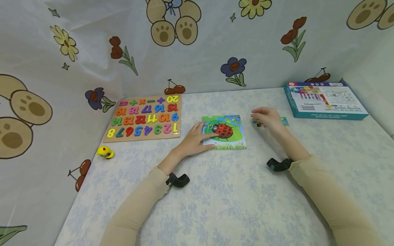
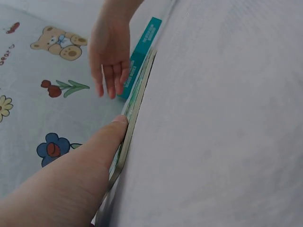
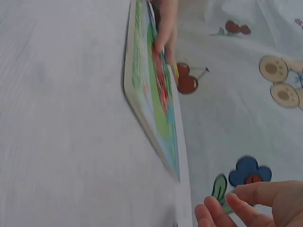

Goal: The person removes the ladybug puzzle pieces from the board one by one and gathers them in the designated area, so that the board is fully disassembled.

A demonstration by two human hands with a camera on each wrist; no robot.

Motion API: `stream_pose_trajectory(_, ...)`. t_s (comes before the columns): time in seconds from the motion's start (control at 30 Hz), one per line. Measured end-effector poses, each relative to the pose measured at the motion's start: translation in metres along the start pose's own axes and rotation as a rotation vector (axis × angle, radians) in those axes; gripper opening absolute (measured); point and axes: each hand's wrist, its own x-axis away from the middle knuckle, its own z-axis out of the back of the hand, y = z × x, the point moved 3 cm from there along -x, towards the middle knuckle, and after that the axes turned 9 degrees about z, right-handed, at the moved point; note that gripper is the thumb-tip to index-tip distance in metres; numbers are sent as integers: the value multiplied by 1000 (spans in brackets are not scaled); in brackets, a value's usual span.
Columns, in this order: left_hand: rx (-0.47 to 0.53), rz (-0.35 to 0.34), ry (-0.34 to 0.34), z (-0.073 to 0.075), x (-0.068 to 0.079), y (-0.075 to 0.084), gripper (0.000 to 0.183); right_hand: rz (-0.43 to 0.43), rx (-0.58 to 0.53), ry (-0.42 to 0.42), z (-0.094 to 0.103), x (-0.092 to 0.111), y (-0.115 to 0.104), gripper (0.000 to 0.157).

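A square ladybug puzzle (image 1: 226, 131) lies flat at mid-table, its red spotted beetle on a green and blue ground. The left hand (image 1: 194, 139) rests on its left side with fingers spread, the thumb near the lower edge. To the right, the right hand (image 1: 267, 118) hovers with loosely bent fingers and nothing between them, as the left wrist view shows of this hand (image 2: 111, 52). Beneath and beside it lie small colourful flat pieces (image 1: 284, 121), partly hidden by the hand. In the right wrist view, the puzzle (image 3: 156, 94) stands apart from the right fingertips (image 3: 213, 208).
A wooden number board (image 1: 143, 118) with coloured digits lies at the back left. A small yellow toy (image 1: 105, 152) sits before it. At the back right is a teal and white box (image 1: 326, 101). A patterned cloth (image 1: 203, 68) hangs behind the table.
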Motion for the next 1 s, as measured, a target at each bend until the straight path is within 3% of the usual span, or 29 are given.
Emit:
stream_pose_trajectory(0.17,2,1,-15,0,-1,0,53,72,-55,-126,-53,-11,-22,38)
stream_pose_trajectory(0.37,8,-11,-17,0,-3,1,52,185,31,-207,-94,-19,-35,36)
stream_pose_trajectory(0.5,-1,-24,-16,-1,-4,0,51,192,29,-189,-105,-21,-40,35)
stream_pose_trajectory(0.77,13,-24,-23,1,-3,0,50,75,-142,-84,-113,-27,-41,32)
stream_pose_trajectory(1.0,22,-16,-24,1,-2,-1,49,154,54,-53,-121,-36,-43,30)
